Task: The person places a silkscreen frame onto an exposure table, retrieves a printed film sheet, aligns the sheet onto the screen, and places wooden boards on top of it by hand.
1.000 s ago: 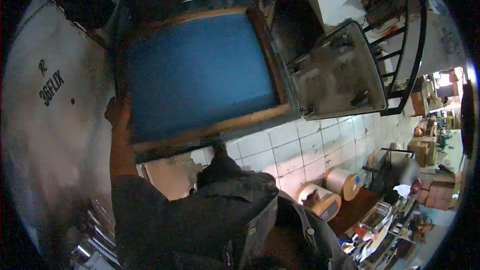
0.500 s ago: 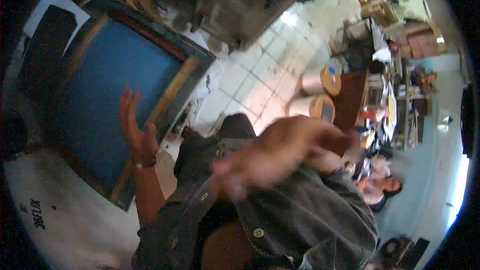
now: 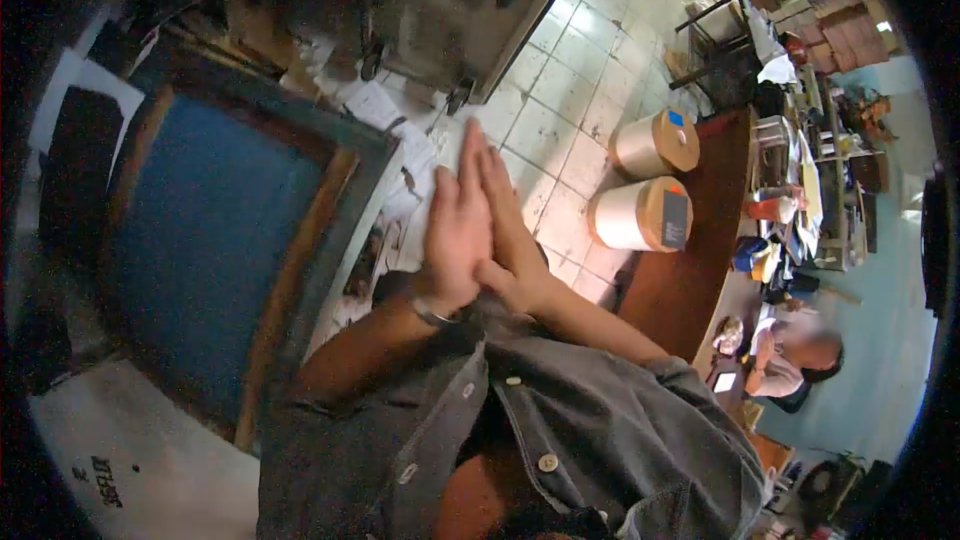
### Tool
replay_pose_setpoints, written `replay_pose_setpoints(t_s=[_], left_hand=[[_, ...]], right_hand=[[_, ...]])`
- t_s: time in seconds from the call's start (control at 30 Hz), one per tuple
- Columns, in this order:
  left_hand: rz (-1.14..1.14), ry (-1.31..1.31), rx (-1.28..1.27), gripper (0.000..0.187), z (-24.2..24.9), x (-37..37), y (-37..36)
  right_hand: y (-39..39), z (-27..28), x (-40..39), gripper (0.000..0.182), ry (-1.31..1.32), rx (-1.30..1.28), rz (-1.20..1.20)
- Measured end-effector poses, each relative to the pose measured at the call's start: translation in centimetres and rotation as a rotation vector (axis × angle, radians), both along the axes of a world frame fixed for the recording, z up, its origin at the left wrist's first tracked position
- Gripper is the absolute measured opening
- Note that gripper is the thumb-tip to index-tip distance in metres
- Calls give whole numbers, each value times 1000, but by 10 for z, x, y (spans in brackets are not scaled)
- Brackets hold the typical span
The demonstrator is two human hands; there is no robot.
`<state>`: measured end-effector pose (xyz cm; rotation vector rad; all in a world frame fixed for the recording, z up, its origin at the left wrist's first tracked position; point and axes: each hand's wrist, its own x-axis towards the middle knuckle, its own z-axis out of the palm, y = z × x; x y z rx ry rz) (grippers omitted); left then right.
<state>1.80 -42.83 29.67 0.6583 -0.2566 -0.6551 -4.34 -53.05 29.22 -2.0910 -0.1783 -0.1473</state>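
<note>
My left hand (image 3: 455, 245), with a bracelet (image 3: 432, 314) at its wrist, and my right hand (image 3: 515, 255) are pressed palm to palm in front of my grey shirt (image 3: 400, 430). The fingers of both are stretched out and point away from me. Nothing shows between the palms, though their inner faces are hidden. To the left of them lies a wooden-edged frame (image 3: 297, 285) around a flat blue sheet (image 3: 210, 240), nearest to my left hand but not touched by it.
Two large white spools (image 3: 612, 215) with brown ends stand on the tiled floor (image 3: 560, 90) by a brown desk (image 3: 690, 280). A person (image 3: 790, 360) sits at the desk. Papers (image 3: 400, 160) lie beyond the frame. A dark metal-topped table (image 3: 450, 10) stands further off.
My left hand has come right, away from above the blue sheet, and my right hand has come up to meet it. The hands were apart before; now their palms touch.
</note>
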Motion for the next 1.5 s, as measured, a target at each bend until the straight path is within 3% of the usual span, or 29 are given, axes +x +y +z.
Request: replay_pose_setpoints(t_s=[0.07, 0.2, 0.27, 0.33, 0.37, 0.4, 0.43, 0.5, 0.53, 0.57, 0.63, 0.73, 0.77, 0.8, 0.83, 0.87, 0.93, 0.97, 1.0, 1.03, 1.07, 1.1, 1.13, 1.2, 1.23, 1.3, 1.4, 1.43, 1.5], left_hand=[[-93, -111, 27, 105, -15, 12, -33], [-199, -214, 21, 108, -71, 47, -106], [-100, -569, 316, 107, -117, 68, -152], [41, -930, 591, 105, -183, 87, -205], [74, -1036, 645, 103, -224, 101, -233], [80, -1127, 706, 101, -264, 111, -251], [51, -1150, 793, 100, -273, 130, -259], [17, -1093, 928, 97, -287, 162, -277], [20, -1010, 982, 95, -298, 173, -283], [27, -920, 1031, 93, -303, 173, -284], [200, -354, 789, 88, -308, 180, -301], [346, 449, 383, 86, -306, 166, -315], [402, 724, 219, 90, -303, 157, -315], [413, 750, 213, 89, -269, 147, -302], [21, 994, -124, 90, -245, 141, -269], [14, 896, -404, 95, -241, 130, -259], [-172, 969, -831, 92, -191, 122, -215], [-276, 969, -1045, 91, -163, 113, -190], [-200, 780, -779, 88, -148, 105, -171], [-147, 569, -461, 85, -133, 98, -153], [-117, 398, -165, 82, -119, 91, -136], [251, 162, 69, 82, -80, 86, -112], [604, -39, 314, 81, -50, 77, -93], [1275, -316, 679, 86, 7, 53, -55], [1403, -359, 902, 94, 31, 52, -28], [1767, -519, 1064, 77, 53, 39, 23], [2266, -361, 959, 73, 77, 11, 71], [2306, -286, 1099, 73, 86, -1, 66], [2317, -134, 1374, 72, 99, -13, 47]], right_hand=[[-32, -48, 14, 116, -105, 271, -99], [-124, -121, 28, 113, 100, 177, -201], [-167, -176, 55, 106, 112, 530, -206], [-187, -199, 84, 87, 195, 1061, -244], [-194, -230, 100, 83, 39, 1281, -100], [-204, -227, 107, 79, 230, 1319, -243], [-213, -223, 115, 75, 416, 1371, -390], [-246, -240, 128, 88, 742, 1509, -308], [-248, -231, 137, 88, 666, 1543, -249], [-248, -226, 139, 87, 595, 1383, -249], [-246, -223, 154, 87, 398, 1044, -204], [-273, -253, 175, 91, 142, 282, 61], [-281, -245, 172, 68, 101, 68, 121], [-286, -264, 176, 89, 60, 6, 262], [-286, -259, 175, 88, 71, 15, 311], [-290, -257, 175, 89, 64, -61, 371], [-296, -248, 177, 90, 179, -171, 435], [-305, -261, 179, 85, 295, -506, 501], [-316, -274, 180, 81, 378, -852, 621], [-323, -286, 182, 74, 279, -255, 645], [-295, -248, 190, 77, 452, -13, 631], [-263, -202, 199, 79, 615, 231, 590], [-227, -149, 209, 79, 447, 40, 752], [-132, -51, 205, 73, 252, 76, 1103], [-85, -17, 198, 69, 166, 111, 1241], [-20, 15, 193, 71, 242, 156, 1397], [52, 30, 189, 85, 750, 109, 1386], [70, 39, 181, 89, 923, 76, 1355], [103, 78, 158, 69, 840, 52, 1614]])
